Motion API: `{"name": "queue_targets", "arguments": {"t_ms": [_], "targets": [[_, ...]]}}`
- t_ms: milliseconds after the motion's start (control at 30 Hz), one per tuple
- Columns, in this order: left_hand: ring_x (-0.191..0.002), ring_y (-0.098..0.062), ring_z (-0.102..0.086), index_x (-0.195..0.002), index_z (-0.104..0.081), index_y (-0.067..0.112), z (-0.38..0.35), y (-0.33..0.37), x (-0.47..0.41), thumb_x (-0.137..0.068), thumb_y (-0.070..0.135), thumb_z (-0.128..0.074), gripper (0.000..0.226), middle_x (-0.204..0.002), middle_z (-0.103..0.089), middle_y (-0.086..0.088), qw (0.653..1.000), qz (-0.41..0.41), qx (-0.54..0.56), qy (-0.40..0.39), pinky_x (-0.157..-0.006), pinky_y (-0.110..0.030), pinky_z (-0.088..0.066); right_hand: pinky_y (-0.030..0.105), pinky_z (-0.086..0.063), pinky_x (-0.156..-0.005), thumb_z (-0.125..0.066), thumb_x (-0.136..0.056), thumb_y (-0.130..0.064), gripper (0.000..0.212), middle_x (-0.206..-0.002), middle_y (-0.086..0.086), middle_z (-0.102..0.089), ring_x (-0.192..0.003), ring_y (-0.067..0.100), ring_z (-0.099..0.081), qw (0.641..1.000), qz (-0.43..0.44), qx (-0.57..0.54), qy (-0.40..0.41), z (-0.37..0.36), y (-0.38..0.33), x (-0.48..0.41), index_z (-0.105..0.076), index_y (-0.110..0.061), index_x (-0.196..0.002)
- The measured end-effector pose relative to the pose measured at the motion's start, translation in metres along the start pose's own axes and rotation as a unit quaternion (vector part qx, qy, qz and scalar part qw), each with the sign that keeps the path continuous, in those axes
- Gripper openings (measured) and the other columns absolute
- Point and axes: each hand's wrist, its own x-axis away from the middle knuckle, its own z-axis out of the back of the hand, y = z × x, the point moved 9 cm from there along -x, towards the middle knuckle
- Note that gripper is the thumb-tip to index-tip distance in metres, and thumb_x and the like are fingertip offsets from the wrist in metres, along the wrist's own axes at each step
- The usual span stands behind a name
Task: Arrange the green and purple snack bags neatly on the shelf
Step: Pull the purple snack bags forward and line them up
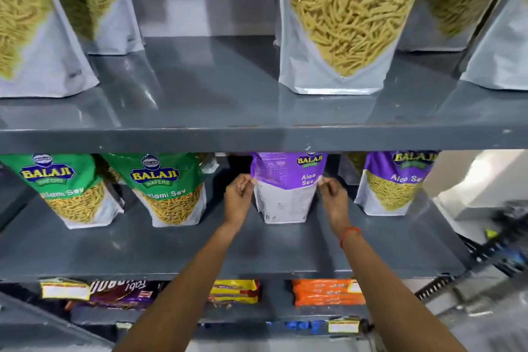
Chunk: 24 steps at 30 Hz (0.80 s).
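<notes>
Forearms reach up from the bottom edge toward the middle shelf (171,251), both hands on one purple bag (285,188) that stands straight ahead of the person, dead centre between them. Left hand (238,197) pinches the purple bag's left edge, fingers narrowed on the side seam; right hand (334,198), red thread at the wrist, pinches its right edge the same way. Both hands about equally near, so either could steer. Purple bag upright, long axis vertical, base on the shelf, face half turned: the printed back panel shows on its left part, "Aloo Sev" front on its right, so it likely needs a twist to face front. Left of the purple bag: two green bags, far-left green bag (63,188) and nearer green bag (168,188), both upright, leaning a bit, clear windows show yellow sev inside. Right of the purple bag: second purple bag (397,180), upright, front facing, sev visible, gap between the two. Above the purple bag, upper shelf (200,134) carries large bags of sev: purple-topped left, green-topped bag (345,23) right. Below the purple bag, lower shelf holds flat packets, yellow packet (234,290) and orange packet (325,291).
</notes>
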Motion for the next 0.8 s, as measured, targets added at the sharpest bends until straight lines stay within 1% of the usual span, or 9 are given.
{"name": "queue_targets", "arguments": {"t_ms": [67, 167, 267, 333, 467, 533, 600, 700, 800], "targets": [[-0.085, -0.013, -0.055, -0.096, -0.06, -0.008, -0.004, 0.0, 0.0, -0.088, -0.005, -0.053, 0.011, -0.094, -0.062, -0.014, 1.0, 0.003, 0.007, 0.013, -0.08, -0.026, -0.043, 0.019, -0.044, -0.077, -0.048, -0.091, 0.002, 0.011, -0.094, 0.011, -0.061, -0.081, 0.01, -0.053, 1.0, 0.006, -0.013, -0.016, 0.001, 0.004, 0.004, -0.057, -0.004, -0.089], [-0.08, -0.012, -0.058, -0.109, -0.055, -0.002, -0.003, -0.008, 0.03, -0.08, -0.006, -0.063, 0.031, -0.104, -0.057, -0.016, 0.994, 0.002, -0.033, 0.103, -0.075, -0.004, -0.045, 0.009, -0.046, -0.072, -0.046, -0.088, 0.01, 0.017, -0.094, 0.01, -0.06, -0.07, -0.01, -0.056, 1.0, 0.01, 0.0, -0.028, 0.0, 0.012, 0.015, -0.053, -0.006, -0.089], [-0.1, -0.024, -0.06, -0.117, -0.05, 0.004, -0.037, -0.025, 0.066, -0.07, 0.0, -0.075, 0.053, -0.114, -0.057, -0.011, 0.999, 0.025, -0.026, 0.036, -0.091, -0.03, -0.05, 0.009, -0.044, -0.061, -0.039, -0.081, 0.021, 0.032, -0.083, 0.012, -0.057, -0.06, -0.008, -0.053, 0.998, -0.011, 0.018, -0.062, -0.009, 0.027, 0.029, -0.049, -0.009, -0.078], [-0.112, -0.018, -0.055, -0.126, -0.045, 0.006, -0.054, -0.036, 0.072, -0.065, 0.01, -0.082, 0.072, -0.121, -0.054, -0.001, 0.999, 0.043, -0.025, -0.01, -0.097, -0.031, -0.046, 0.016, -0.044, -0.067, -0.038, -0.08, 0.023, 0.033, -0.081, 0.012, -0.055, -0.066, 0.001, -0.054, 0.995, -0.019, 0.04, -0.094, -0.016, 0.036, 0.04, -0.05, -0.008, -0.075], [-0.096, -0.008, -0.059, -0.125, -0.04, 0.018, -0.056, -0.041, 0.054, -0.055, 0.02, -0.089, 0.086, -0.114, -0.057, 0.007, 0.996, 0.091, 0.002, -0.023, -0.075, -0.002, -0.044, 0.005, -0.047, -0.079, -0.041, -0.085, 0.019, 0.027, -0.093, 0.007, -0.058, -0.08, -0.009, -0.061, 0.991, -0.026, 0.022, -0.13, -0.029, 0.033, 0.058, -0.056, 0.003, -0.1], [-0.085, 0.0, -0.059, -0.114, -0.042, 0.024, -0.052, -0.042, 0.042, -0.054, 0.022, -0.089, 0.076, -0.107, -0.059, 0.006, 0.996, 0.091, -0.013, -0.023, -0.061, 0.004, -0.041, 0.007, -0.049, -0.081, -0.04, -0.087, 0.017, 0.032, -0.103, 0.009, -0.061, -0.089, 0.005, -0.063, 0.987, -0.052, -0.009, -0.15, -0.037, 0.038, 0.067, -0.053, 0.003, -0.112], [-0.084, -0.008, -0.06, -0.106, -0.048, 0.02, -0.045, -0.042, 0.03, -0.053, 0.025, -0.089, 0.067, -0.108, -0.063, -0.005, 0.995, 0.091, -0.039, -0.012, -0.068, -0.008, -0.048, 0.009, -0.05, -0.082, -0.04, -0.088, 0.016, 0.033, -0.114, 0.014, -0.061, -0.1, 0.02, -0.061, 0.978, -0.089, -0.055, -0.182, -0.044, 0.045, 0.073, -0.054, 0.0, -0.114], [-0.098, -0.032, -0.062, -0.102, -0.061, 0.006, -0.036, -0.042, 0.013, -0.043, 0.035, -0.084, 0.069, -0.108, -0.065, -0.023, 0.994, 0.103, -0.039, -0.026, -0.089, -0.044, -0.053, 0.009, -0.053, -0.077, -0.047, -0.086, 0.014, 0.034, -0.125, 0.026, -0.058, -0.1, 0.023, -0.062, 0.97, -0.14, -0.097, -0.175, -0.041, 0.057, 0.067, -0.054, -0.001, -0.115], [-0.094, -0.028, -0.065, -0.093, -0.064, 0.014, -0.033, -0.042, 0.005, -0.049, 0.023, -0.084, 0.049, -0.105, -0.069, -0.018, 0.988, 0.121, 0.006, -0.098, -0.093, -0.052, -0.052, 0.018, -0.052, -0.083, -0.058, -0.077, 0.018, 0.061, -0.133, 0.017, -0.049, -0.109, 0.023, -0.053, 0.978, -0.154, -0.093, -0.107, -0.025, 0.063, 0.044, -0.038, -0.002, -0.131]]}}
